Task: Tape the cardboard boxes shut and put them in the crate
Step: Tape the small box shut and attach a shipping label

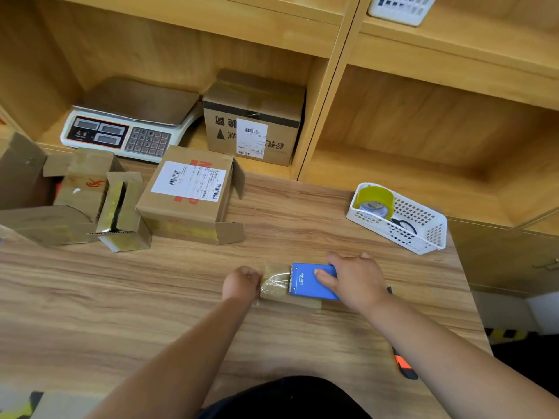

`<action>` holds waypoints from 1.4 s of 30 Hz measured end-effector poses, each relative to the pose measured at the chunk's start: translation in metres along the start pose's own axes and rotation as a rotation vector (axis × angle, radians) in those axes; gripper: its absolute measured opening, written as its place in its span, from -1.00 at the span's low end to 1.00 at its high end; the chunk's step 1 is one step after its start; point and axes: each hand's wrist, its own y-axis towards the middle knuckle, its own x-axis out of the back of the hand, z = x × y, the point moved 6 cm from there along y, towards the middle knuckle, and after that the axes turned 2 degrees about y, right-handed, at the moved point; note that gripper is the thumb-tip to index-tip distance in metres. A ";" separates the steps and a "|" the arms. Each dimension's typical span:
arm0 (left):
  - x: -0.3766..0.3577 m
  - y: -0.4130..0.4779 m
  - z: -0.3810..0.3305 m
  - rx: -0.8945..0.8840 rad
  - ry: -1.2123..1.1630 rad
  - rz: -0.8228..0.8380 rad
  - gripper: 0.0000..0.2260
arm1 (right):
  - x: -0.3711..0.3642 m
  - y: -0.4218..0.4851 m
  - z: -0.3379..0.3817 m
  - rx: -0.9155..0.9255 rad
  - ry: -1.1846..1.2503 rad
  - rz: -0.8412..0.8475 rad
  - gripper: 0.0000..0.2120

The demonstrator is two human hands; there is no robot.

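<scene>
**Desk:** What fills the frame?

**Photographer:** A wooden shelf unit (326, 86) rises beyond both hands, and the wood-grain worktop (121, 297) runs beneath them. Well beyond the left hand (242, 282) and off to its left sits a cluster of opened cardboard boxes (84, 195), flaps up. Just right of those is a labelled box (187, 192) with an end flap ajar. A taped box (254, 122) stands on the shelf straight beyond the left hand, with a weighing scale (130, 122) to its left.

**Desk:** And the hands?

**Photographer:** The right hand (357, 279) grasps a blue tape dispenser (308, 282), thumb across its top, fingers over its far edge. The left hand, fingers curled, pinches the free end of the tape strip (273, 281) drawn from the dispenser's toothed edge, close beside the right hand. A flat tan piece (290, 301) lies under the dispenser; I cannot tell whether it is a box.

**Desk:** Smaller items?

**Photographer:** Beyond the right hand and to its right, a white basket (423, 234) holds a yellow tape roll (375, 201) and black scissors (403, 226). An orange-and-black utility knife (403, 365) lies by the right forearm, nearer the person than the hand.
</scene>
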 end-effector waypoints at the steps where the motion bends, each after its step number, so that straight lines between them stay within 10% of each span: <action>1: 0.001 -0.001 -0.003 -0.031 0.062 0.003 -0.87 | 0.000 0.000 0.000 0.000 0.004 0.001 -0.71; 7: 0.009 -0.003 0.001 -0.174 0.445 0.002 -0.60 | 0.001 -0.001 0.000 -0.002 0.018 0.003 -0.70; 15: -0.013 -0.048 -0.013 -0.169 -0.296 0.150 -0.49 | 0.000 0.000 -0.001 -0.011 0.000 0.001 -0.67; 24: -0.017 -0.032 -0.019 -0.212 0.226 0.375 -0.11 | -0.002 0.001 -0.003 -0.032 -0.020 0.002 -0.66; 30: -0.035 -0.028 -0.050 -0.666 0.801 0.350 0.04 | -0.001 -0.002 -0.005 -0.034 -0.016 -0.030 -0.67; 42: -0.048 -0.007 -0.045 -0.770 0.889 0.256 -0.10 | 0.000 -0.007 -0.027 0.030 0.193 0.040 -0.67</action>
